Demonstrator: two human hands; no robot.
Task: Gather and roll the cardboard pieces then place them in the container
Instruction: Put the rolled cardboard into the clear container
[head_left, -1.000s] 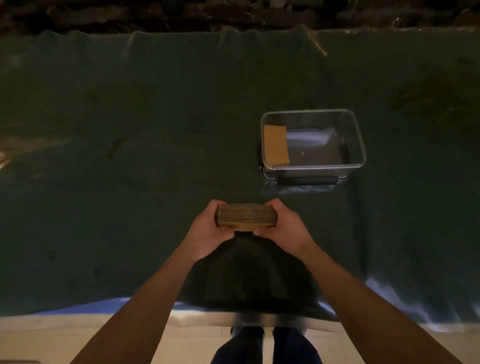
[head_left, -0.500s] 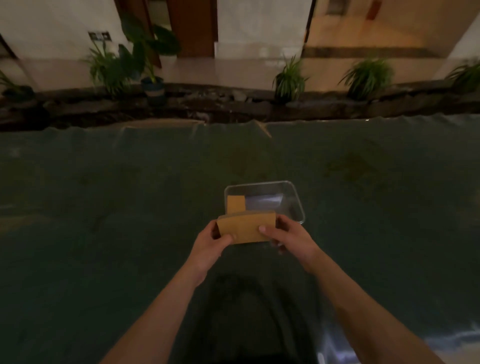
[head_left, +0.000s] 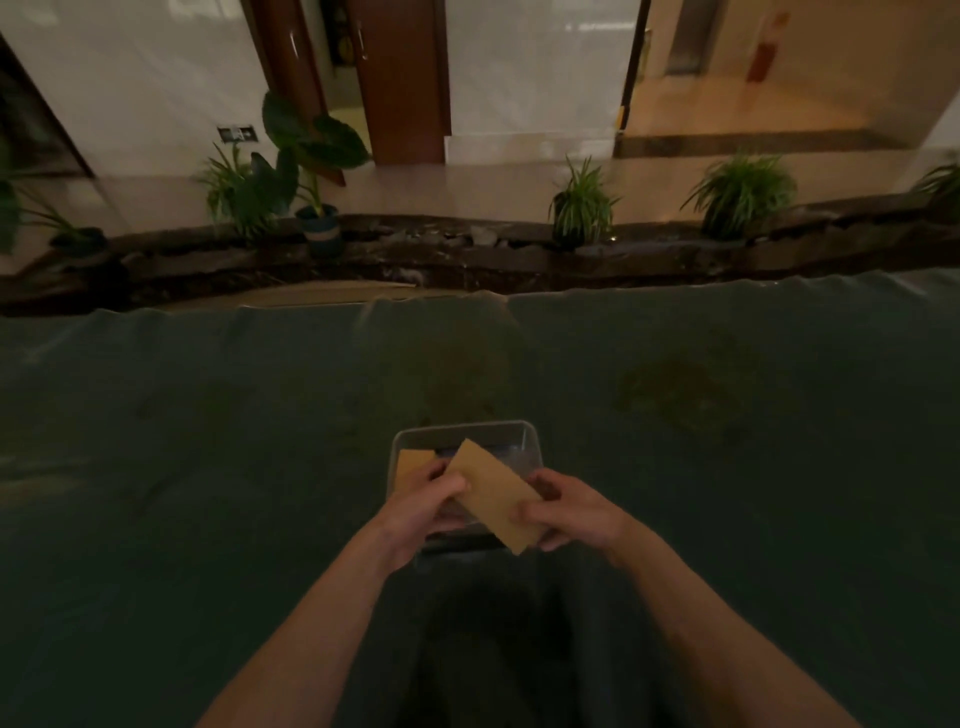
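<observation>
A tan bundle of cardboard pieces (head_left: 493, 493) is held tilted over the clear plastic container (head_left: 524, 434), its far corner pointing up and left. My left hand (head_left: 426, 506) grips its left edge and my right hand (head_left: 569, 512) grips its lower right end. Another cardboard piece (head_left: 413, 461) lies inside the container at its left side, partly hidden by my left hand. The container's near wall is hidden behind my hands.
The container stands on a table covered with a dark green cloth (head_left: 208, 467). The table's far edge (head_left: 467, 299) borders a dark rock bed with potted plants (head_left: 582, 208). Stains mark the cloth (head_left: 675, 395) at right.
Both hands carried the cardboard bundle forward from in front of the container to above it and tilted it. The camera view lifted, showing the room beyond the table.
</observation>
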